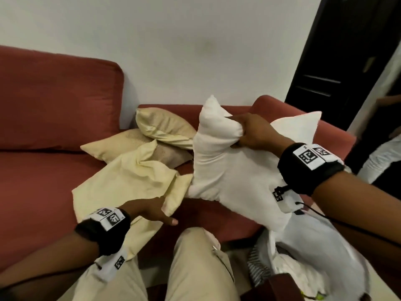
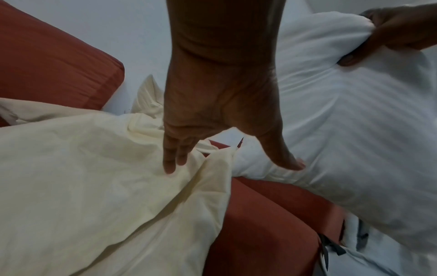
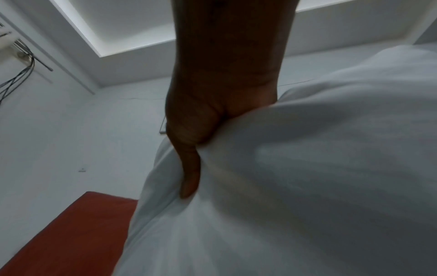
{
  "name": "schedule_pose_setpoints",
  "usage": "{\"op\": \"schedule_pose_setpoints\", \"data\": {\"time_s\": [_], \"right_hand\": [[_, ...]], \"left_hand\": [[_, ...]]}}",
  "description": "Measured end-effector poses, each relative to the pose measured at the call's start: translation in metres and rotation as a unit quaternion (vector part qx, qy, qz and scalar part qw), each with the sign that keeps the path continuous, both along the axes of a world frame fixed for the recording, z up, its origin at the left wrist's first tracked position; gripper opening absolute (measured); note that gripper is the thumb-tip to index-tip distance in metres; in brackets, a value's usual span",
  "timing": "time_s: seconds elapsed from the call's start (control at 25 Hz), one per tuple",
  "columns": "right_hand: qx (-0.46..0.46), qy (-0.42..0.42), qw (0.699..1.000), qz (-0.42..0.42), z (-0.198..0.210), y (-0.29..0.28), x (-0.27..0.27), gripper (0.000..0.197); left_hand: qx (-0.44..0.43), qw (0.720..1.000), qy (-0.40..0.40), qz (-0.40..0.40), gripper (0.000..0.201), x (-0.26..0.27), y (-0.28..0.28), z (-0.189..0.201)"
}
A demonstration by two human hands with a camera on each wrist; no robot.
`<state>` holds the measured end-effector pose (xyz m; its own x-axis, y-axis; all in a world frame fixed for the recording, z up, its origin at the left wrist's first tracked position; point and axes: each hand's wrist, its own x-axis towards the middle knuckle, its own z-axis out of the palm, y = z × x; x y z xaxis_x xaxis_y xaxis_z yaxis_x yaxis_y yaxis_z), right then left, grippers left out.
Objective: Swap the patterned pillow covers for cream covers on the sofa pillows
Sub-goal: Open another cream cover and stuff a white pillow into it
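Note:
A bare white pillow (image 1: 234, 170) is lifted above the red sofa seat (image 1: 43, 192), its lower corner at the mouth of a flat cream cover (image 1: 121, 183). My right hand (image 1: 245, 133) grips a bunched fold near the pillow's top; the right wrist view shows the thumb pressed into the white pillow (image 3: 307, 186). My left hand (image 1: 160, 211) lies at the cover's open edge. In the left wrist view its straight fingers (image 2: 170, 164) touch the cream cover (image 2: 94, 186), and the thumb reaches the white pillow (image 2: 354, 130).
Two cream-covered pillows (image 1: 165, 124) (image 1: 130, 144) lean in the sofa's back corner. A second white pillow (image 1: 297, 127) rests against the sofa arm (image 1: 269, 105). White bags and cloth (image 1: 314, 257) are heaped at the lower right. My knees (image 1: 195, 257) are close to the seat edge.

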<state>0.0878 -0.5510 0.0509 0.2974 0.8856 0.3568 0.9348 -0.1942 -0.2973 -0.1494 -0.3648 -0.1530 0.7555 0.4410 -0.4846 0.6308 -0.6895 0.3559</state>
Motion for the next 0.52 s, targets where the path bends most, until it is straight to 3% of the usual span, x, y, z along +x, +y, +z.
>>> {"op": "schedule_pose_setpoints", "data": {"time_s": [0.08, 0.16, 0.24, 0.28, 0.4, 0.44, 0.52], "right_hand": [[0.020, -0.006, 1.000, 0.004, 0.015, -0.013, -0.003, 0.071], [0.024, 0.023, 0.999, 0.012, 0.034, -0.023, -0.004, 0.060], [0.024, 0.094, 0.995, 0.035, 0.055, -0.032, -0.006, 0.044], [0.027, 0.132, 0.990, 0.052, 0.062, -0.035, -0.008, 0.041], [0.010, 0.190, 0.979, 0.068, 0.062, -0.027, -0.010, 0.040], [-0.009, 0.188, 0.980, 0.069, 0.054, -0.018, -0.013, 0.043], [-0.053, 0.178, 0.979, 0.085, 0.027, 0.012, -0.018, 0.057]], "left_hand": [[-0.013, 0.997, -0.069, 0.030, 0.138, 0.012, -0.003, 0.016], [-0.012, 0.975, -0.218, 0.040, 0.143, 0.020, -0.001, 0.028], [-0.064, 0.944, -0.322, 0.027, 0.137, 0.018, -0.007, 0.039], [-0.095, 0.932, -0.349, 0.015, 0.126, 0.012, -0.012, 0.046], [-0.138, 0.918, -0.372, 0.012, 0.054, -0.017, -0.023, 0.067], [-0.134, 0.926, -0.351, 0.014, 0.043, -0.030, -0.025, 0.070], [-0.088, 0.949, -0.303, -0.013, 0.045, -0.059, -0.022, 0.065]]}}
